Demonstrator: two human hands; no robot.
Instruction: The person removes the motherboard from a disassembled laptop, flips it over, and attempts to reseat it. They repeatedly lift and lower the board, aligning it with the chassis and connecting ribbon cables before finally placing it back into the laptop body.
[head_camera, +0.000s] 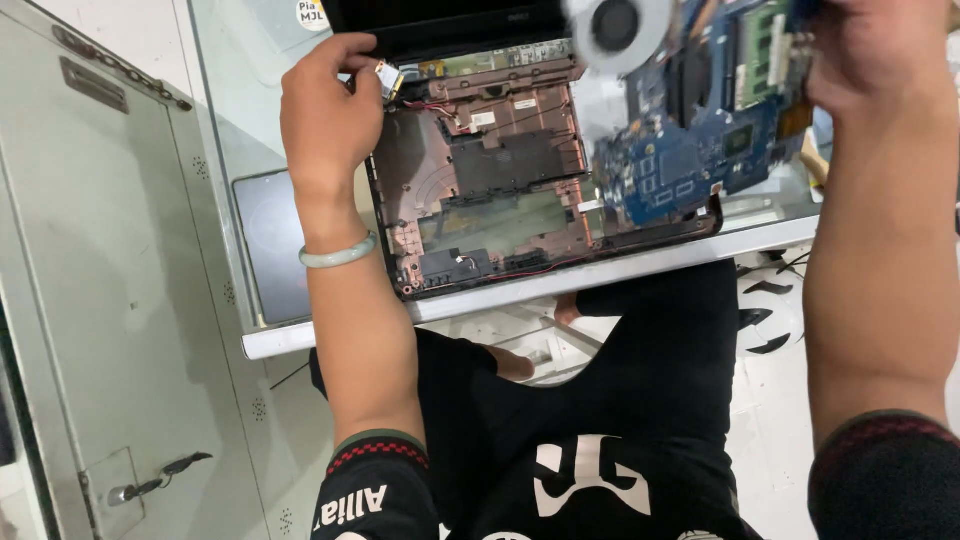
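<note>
1. The person's black shirt (600, 440) fills the near edge, cut off by the frame.
2. The right hand (868, 55), partly cut off at the top, grips the blue motherboard (700, 130) at its right end, lifted and blurred; its fan (618, 28) is smeared.
3. The left hand (328, 95) pinches a small silver connector (388, 78) at the far left corner of the opened laptop base (500, 180).
4. The base lies on the glass tabletop (250, 120), left of and below the board.
</note>
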